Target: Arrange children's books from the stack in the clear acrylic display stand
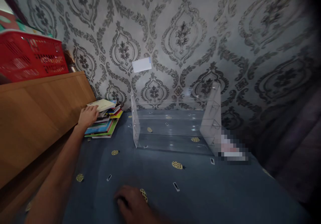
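At the left, my left hand (88, 115) has its fingers closed on the near-left edge of a pale-covered book (102, 104). That book is on top of an uneven stack of books (102, 126) with blue, green, yellow and dark covers. My right hand (131, 202) is low in the middle over the blue cloth, slightly blurred. Its fingers are loosely bent, with a gap at the thumb and nothing visible in them. Between the stack and the right side stands a clear plastic tiered rack (173, 127) with several steps; only the patterned cloth shows through it.
A blue bedsheet (200, 190) with pineapple prints lies under everything. A wooden board (45, 110) rises on the left, with a red plastic basket (32, 55) above it. Patterned wallpaper (150, 23) carries a white card (141, 65). A pixelated item (232, 148) lies right of the rack.
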Tool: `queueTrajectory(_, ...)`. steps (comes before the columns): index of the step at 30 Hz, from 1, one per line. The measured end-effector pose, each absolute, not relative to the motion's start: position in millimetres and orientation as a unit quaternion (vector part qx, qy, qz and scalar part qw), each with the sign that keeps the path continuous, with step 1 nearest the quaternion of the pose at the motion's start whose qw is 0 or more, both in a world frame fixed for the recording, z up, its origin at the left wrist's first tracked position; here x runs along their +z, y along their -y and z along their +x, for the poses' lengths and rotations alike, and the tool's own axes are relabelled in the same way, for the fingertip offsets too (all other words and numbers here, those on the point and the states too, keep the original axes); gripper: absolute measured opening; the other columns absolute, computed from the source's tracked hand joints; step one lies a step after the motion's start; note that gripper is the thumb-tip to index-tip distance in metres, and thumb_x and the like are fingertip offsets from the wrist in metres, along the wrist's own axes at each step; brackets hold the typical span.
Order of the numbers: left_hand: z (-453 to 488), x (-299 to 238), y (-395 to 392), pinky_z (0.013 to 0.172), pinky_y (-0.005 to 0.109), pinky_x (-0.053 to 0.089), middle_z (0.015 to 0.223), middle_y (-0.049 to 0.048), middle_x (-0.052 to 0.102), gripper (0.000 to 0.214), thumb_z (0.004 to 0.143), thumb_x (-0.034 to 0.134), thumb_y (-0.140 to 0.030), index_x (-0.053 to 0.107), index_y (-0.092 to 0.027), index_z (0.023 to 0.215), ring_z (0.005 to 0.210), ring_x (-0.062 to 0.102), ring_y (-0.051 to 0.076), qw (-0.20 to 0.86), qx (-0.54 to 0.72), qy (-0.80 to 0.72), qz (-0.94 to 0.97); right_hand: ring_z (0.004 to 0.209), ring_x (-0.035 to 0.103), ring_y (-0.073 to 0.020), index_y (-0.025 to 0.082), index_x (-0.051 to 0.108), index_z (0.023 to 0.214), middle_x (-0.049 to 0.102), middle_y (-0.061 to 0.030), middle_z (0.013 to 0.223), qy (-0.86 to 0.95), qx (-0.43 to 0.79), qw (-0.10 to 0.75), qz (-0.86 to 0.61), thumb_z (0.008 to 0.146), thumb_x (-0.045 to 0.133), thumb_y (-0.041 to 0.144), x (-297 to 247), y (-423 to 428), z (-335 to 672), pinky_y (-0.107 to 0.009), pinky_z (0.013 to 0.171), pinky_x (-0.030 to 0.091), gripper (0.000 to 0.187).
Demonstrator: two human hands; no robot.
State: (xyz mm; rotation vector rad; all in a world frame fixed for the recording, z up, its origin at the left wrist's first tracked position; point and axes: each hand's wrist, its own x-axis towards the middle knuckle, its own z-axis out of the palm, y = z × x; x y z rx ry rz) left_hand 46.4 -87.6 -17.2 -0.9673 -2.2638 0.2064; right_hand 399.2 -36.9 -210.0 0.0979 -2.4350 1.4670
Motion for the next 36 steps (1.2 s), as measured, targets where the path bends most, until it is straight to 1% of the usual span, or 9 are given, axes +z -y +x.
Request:
queueTrajectory(2, 47, -20, 81, 0.101, 0.052, 0.041, 0.129, 0.0218, 0.063, 0.050, 0.100, 0.035, -0.040, 0.053, -0.010, 0.136, 0.121, 0.056, 0.036, 0.324, 0.077, 0.869, -0.366, 0.092, 0.068, -0.0198, 0.016, 0.073, 0.098, 0.075, -0.0092, 0.098, 0.845, 0.511, 0.155, 0.029, 0.086, 0.052, 0.013, -206, 37, 401, -0.027, 0.084, 0.048, 0.025)
queueTrajectory(4, 46, -22, 69, 0.103, 0.056, 0.039, 0.133, 0.0228, 0.061, 0.052, 0.099, 0.038, -0.042, 0.050, -0.010, 0.139, 0.123, 0.054, 0.038, 0.314, 0.081, 0.875, -0.359, 0.091, 0.067, -0.0197, 0.016, 0.072, 0.097, 0.074, -0.0091, 0.097, 0.845, 0.510, 0.159, 0.025, 0.085, 0.053, 0.012, -204, 37, 402, -0.027, 0.084, 0.048, 0.023)
queueTrajectory(8, 42, -23, 46, 0.106, 0.065, 0.033, 0.136, 0.0250, 0.058, 0.048, 0.096, 0.041, -0.031, 0.048, -0.010, 0.139, 0.128, 0.051, 0.039, 0.275, 0.093, 0.895, -0.338, 0.085, 0.067, -0.0188, 0.016, 0.072, 0.094, 0.074, -0.0078, 0.093, 0.848, 0.508, 0.147, 0.021, 0.083, 0.054, 0.011, -208, 38, 399, -0.026, 0.079, 0.047, 0.022)
queueTrajectory(12, 42, -24, 36, 0.101, 0.062, 0.038, 0.124, 0.0256, 0.065, 0.042, 0.093, 0.034, -0.012, 0.056, -0.010, 0.128, 0.118, 0.061, 0.037, 0.234, 0.110, 0.914, -0.313, 0.083, 0.066, -0.0181, 0.017, 0.073, 0.098, 0.074, -0.0067, 0.091, 0.851, 0.501, 0.159, 0.014, 0.083, 0.054, 0.010, -216, 39, 396, -0.026, 0.078, 0.046, 0.025)
queueTrajectory(14, 45, -24, 37, 0.100, 0.060, 0.040, 0.122, 0.0254, 0.066, 0.043, 0.091, 0.032, -0.008, 0.057, -0.009, 0.126, 0.114, 0.063, 0.037, 0.233, 0.113, 0.914, -0.313, 0.085, 0.066, -0.0181, 0.017, 0.073, 0.099, 0.074, -0.0068, 0.093, 0.850, 0.500, 0.162, 0.013, 0.082, 0.054, 0.010, -216, 40, 396, -0.026, 0.079, 0.046, 0.026)
queueTrajectory(19, 56, -26, 53, 0.100, 0.060, 0.039, 0.126, 0.0235, 0.065, 0.043, 0.090, 0.034, -0.007, 0.057, -0.010, 0.126, 0.115, 0.062, 0.037, 0.241, 0.122, 0.909, -0.318, 0.085, 0.067, -0.0182, 0.017, 0.074, 0.091, 0.075, -0.0066, 0.091, 0.852, 0.502, 0.147, 0.013, 0.080, 0.054, 0.007, -204, 39, 398, -0.025, 0.078, 0.046, 0.025)
queueTrajectory(23, 67, -31, 71, 0.098, 0.061, 0.041, 0.129, 0.0226, 0.063, 0.046, 0.091, 0.029, -0.005, 0.055, -0.012, 0.128, 0.117, 0.060, 0.037, 0.252, 0.126, 0.905, -0.319, 0.090, 0.067, -0.0188, 0.016, 0.074, 0.096, 0.075, -0.0076, 0.095, 0.849, 0.508, 0.144, 0.018, 0.084, 0.052, 0.008, -194, 37, 403, -0.027, 0.083, 0.047, 0.026)
queueTrajectory(28, 84, -42, 87, 0.102, 0.065, 0.037, 0.133, 0.0212, 0.061, 0.048, 0.091, 0.029, -0.006, 0.054, -0.013, 0.132, 0.120, 0.058, 0.037, 0.261, 0.132, 0.901, -0.322, 0.095, 0.066, -0.0190, 0.016, 0.074, 0.102, 0.074, -0.0082, 0.102, 0.849, 0.508, 0.146, 0.016, 0.086, 0.052, 0.010, -188, 36, 409, -0.029, 0.089, 0.047, 0.027)
queueTrajectory(36, 120, -68, 106, 0.104, 0.065, 0.036, 0.138, 0.0218, 0.058, 0.052, 0.093, 0.028, -0.007, 0.053, -0.016, 0.138, 0.122, 0.057, 0.037, 0.281, 0.125, 0.898, -0.316, 0.095, 0.066, -0.0178, 0.019, 0.074, 0.099, 0.074, -0.0052, 0.099, 0.858, 0.497, 0.130, 0.018, 0.086, 0.053, 0.009, -178, 37, 412, -0.029, 0.089, 0.046, 0.027)
